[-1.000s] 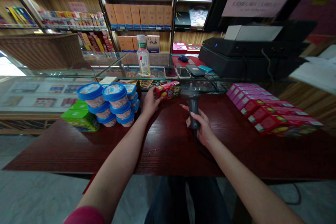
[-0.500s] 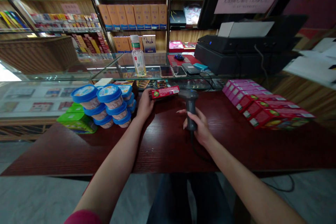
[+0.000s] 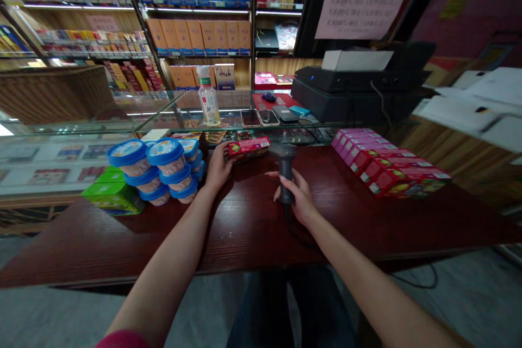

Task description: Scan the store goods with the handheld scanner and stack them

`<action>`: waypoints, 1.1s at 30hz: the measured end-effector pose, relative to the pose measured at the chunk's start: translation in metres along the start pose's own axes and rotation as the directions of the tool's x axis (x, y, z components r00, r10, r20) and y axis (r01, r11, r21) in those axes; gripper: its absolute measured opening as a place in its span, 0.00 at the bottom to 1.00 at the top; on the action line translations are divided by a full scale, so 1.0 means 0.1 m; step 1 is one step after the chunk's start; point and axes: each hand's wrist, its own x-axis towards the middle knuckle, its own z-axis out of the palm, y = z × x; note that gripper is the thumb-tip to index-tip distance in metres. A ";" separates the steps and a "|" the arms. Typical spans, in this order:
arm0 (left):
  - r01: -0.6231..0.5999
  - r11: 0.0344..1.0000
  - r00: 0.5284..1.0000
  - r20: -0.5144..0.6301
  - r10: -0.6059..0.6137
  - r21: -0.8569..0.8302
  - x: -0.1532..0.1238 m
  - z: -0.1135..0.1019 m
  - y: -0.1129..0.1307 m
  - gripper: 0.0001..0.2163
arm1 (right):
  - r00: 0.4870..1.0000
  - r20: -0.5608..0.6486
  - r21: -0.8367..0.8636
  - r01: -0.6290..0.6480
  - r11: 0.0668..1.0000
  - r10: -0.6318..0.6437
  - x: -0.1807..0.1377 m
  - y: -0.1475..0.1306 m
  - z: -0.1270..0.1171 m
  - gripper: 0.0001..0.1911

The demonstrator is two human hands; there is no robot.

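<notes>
1. Red box (image 3: 248, 147) sits low over the far edge of the dark wooden counter (image 3: 244, 228), gripped at its left end by the left hand (image 3: 218, 167)
2. Right hand (image 3: 297, 196) is wrapped around the handle of the barcode scanner (image 3: 284, 166), whose head sits just right of the box
3. Risk: held by one end only, the box could tip or twist, so its code may face away from the scanner
4. Risk: the left forearm passes close to the stacked blue-lidded tubs (image 3: 161, 168); a sideways nudge could topple them
</notes>
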 end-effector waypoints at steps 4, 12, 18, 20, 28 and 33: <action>-0.013 0.999 0.994 0.109 0.017 -0.039 -0.01 0.03 0.20 0.30 | 0.964 -0.223 -0.054 0.139 0.989 -0.148 -0.11 -0.06 -0.09 0.20; -0.234 0.964 0.852 0.450 0.266 -0.127 -0.39 0.62 1.21 0.25 | 0.774 -0.523 -0.213 0.286 0.934 -0.356 -0.75 -0.54 -0.82 0.20; -0.419 0.894 0.737 0.516 0.437 -0.160 -0.68 1.41 1.95 0.25 | 0.636 -0.616 -0.377 0.280 0.883 -0.465 -1.16 -0.91 -1.38 0.16; -0.458 0.871 0.719 0.502 0.481 -0.178 -0.71 1.70 2.16 0.24 | 0.575 -0.662 -0.413 0.255 0.874 -0.481 -1.23 -0.99 -1.56 0.17; -0.566 0.823 0.734 0.421 0.534 -0.057 -0.64 2.58 2.65 0.24 | 0.497 -0.697 -0.474 0.220 0.852 -0.516 -1.27 -1.19 -2.14 0.18; -0.558 0.828 0.774 0.394 0.496 0.053 -0.59 2.80 2.71 0.22 | 0.522 -0.677 -0.505 0.184 0.843 -0.520 -1.16 -1.20 -2.30 0.20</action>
